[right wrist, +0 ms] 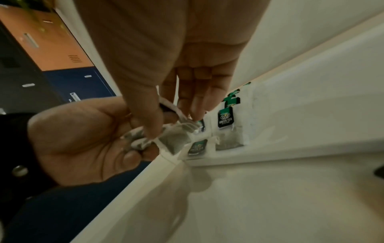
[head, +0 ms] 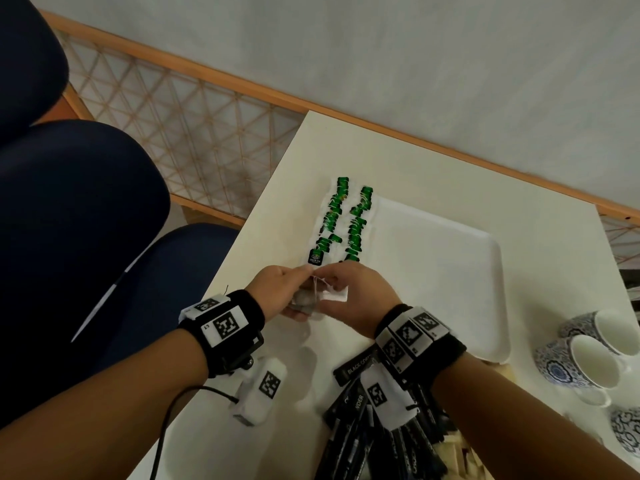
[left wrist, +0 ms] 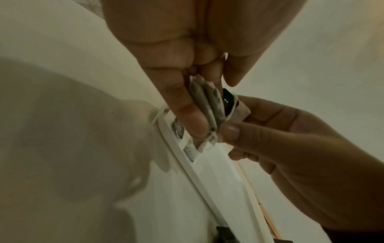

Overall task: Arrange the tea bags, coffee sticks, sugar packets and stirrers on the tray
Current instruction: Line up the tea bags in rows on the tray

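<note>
Tabletop [head: 450, 188]: cream surface, running from upper centre to the lower right of the head view. On it sits the white tray [head: 450, 271], mid-frame right of centre, its long axis running from the upper left toward the lower right.

Along the tray's left edge lie two rows of tea bags [head: 346, 223] with green tags; the rows run lengthwise from upper frame down toward your hands, side by side, the tags overlapping like shingles. The nearest tag reads "GREEN TEA".

Coffee sticks [head: 356, 427]: black pile at lower centre, under your right wrist, long axes mostly fanned toward the bottom of the frame.

Blue-patterned cups [head: 585, 362] stand at the right edge, well apart from the tray rows.

Your left hand [head: 280, 289] curls around a small bunch of loose tea bags [left wrist: 209, 105], just below the near end of the rows. Your right hand [head: 356, 299] meets it, thumb and fingertips pinching one bag's string and white paper out of that bunch. Both hands hover over the tray's near left corner, touching each other.
</note>
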Available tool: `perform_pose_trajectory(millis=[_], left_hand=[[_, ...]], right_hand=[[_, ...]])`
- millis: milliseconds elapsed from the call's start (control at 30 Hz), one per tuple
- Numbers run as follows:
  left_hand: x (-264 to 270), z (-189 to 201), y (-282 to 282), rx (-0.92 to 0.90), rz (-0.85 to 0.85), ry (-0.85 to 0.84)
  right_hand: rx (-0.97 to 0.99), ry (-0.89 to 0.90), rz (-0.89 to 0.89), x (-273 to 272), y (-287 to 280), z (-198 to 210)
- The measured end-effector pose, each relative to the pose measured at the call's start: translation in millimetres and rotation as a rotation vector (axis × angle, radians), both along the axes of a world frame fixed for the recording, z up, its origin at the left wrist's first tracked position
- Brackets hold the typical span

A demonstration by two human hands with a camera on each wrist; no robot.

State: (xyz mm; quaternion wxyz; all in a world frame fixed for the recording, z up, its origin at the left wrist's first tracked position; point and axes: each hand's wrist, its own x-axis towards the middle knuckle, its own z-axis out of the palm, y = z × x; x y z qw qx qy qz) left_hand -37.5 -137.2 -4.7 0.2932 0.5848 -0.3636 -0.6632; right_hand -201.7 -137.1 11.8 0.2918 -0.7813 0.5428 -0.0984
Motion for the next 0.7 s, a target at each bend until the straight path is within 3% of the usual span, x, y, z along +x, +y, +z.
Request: perform_pose_trajectory(millis=[167,400,600,700], left_hand=[[6.3,-0.6,-1.3,-0.016,-0.033,-0.015],[35.8,-9.9,-8.7,-0.053,0.034,-0.127],[56.5,-12.9,-15.7,-0.053,0.139,-0.150],[56.7,-13.3,-19.0,-0.057,0.141,-0.150]], right_hand=[[0.093,-0.126,-0.172,-6.9,-10.0,1.8],[0.253,-0.130,-0.286,-25.4,-28.3,-9.3],[0.274,-0.096,-0.420,-36.2,-41.3,-25.7],[0.275,-0.025,-0.400,-37.2,-41.9,-28.1]])
